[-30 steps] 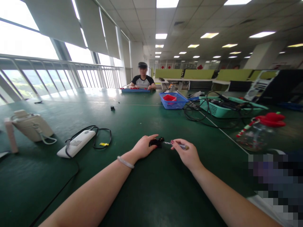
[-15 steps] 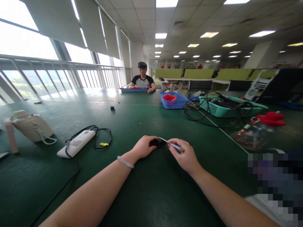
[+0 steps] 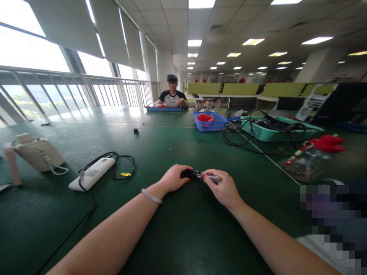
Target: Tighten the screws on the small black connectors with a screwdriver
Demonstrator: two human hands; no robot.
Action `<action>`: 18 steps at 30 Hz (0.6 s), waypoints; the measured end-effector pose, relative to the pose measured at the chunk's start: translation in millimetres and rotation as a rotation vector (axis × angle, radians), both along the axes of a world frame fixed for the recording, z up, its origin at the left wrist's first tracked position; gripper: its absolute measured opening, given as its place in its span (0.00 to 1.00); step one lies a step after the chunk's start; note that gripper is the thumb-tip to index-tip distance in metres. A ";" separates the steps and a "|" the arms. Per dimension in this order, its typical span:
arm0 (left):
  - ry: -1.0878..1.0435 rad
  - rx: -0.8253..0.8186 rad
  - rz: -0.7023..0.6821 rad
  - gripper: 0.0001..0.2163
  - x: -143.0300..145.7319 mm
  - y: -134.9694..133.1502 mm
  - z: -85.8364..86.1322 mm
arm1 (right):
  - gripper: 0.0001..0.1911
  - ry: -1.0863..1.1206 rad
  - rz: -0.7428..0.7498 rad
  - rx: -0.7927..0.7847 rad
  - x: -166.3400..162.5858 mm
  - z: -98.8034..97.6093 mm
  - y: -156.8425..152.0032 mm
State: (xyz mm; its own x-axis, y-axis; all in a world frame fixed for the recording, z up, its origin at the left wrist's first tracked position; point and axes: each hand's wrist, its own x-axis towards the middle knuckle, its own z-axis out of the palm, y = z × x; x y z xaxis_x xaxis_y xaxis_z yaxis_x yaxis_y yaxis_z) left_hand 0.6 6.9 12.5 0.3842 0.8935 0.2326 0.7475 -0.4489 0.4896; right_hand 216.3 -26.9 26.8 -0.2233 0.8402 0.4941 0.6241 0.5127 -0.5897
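My left hand [image 3: 175, 178] is closed on a small black part [image 3: 187, 174], whose exact kind I cannot make out. Its right end shows small metallic details and sticks out past my fingertips. Between the thumb and fingers of my right hand [image 3: 225, 190] is a slim screwdriver [image 3: 213, 178] with a shiny, partly clear handle. It lies nearly level, pointing left, with its tip at the right end of the black part. Both hands are low over the green tabletop [image 3: 172, 221].
On the left are a white power bank-like box [image 3: 96, 173] with a black cord and a beige bottle [image 3: 40, 152]. Blue [image 3: 210, 124] and green baskets [image 3: 275, 133] with cables stand at right, near a red-lidded jar [image 3: 312, 160]. Across the table sits a person [image 3: 172, 97].
The screwdriver has swung from slanting up across the black part to nearly level, its tip now at the part's right end. The person opposite has raised one hand.
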 end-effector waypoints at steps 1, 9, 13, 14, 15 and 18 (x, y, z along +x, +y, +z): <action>0.001 -0.001 -0.001 0.20 0.0 0.0 0.1 | 0.13 -0.008 -0.007 0.018 -0.3 1.8 -1.4; -0.004 0.011 -0.057 0.21 -1.5 1.1 -0.7 | 0.09 -0.040 0.051 0.064 -2.2 8.4 -7.6; 0.006 0.012 -0.073 0.22 -1.4 1.2 -0.5 | 0.09 -0.077 0.133 0.114 -4.0 7.5 -9.4; 0.009 0.010 -0.089 0.22 -1.2 1.1 -0.1 | 0.08 -0.091 0.163 0.123 -4.5 7.2 -9.8; 0.011 0.008 -0.106 0.23 -1.1 0.9 0.6 | 0.08 -0.105 0.187 0.129 -5.0 6.9 -10.2; 0.021 -0.001 -0.123 0.23 -0.6 -0.2 2.9 | 0.07 -0.140 0.231 0.127 -5.7 6.2 -11.0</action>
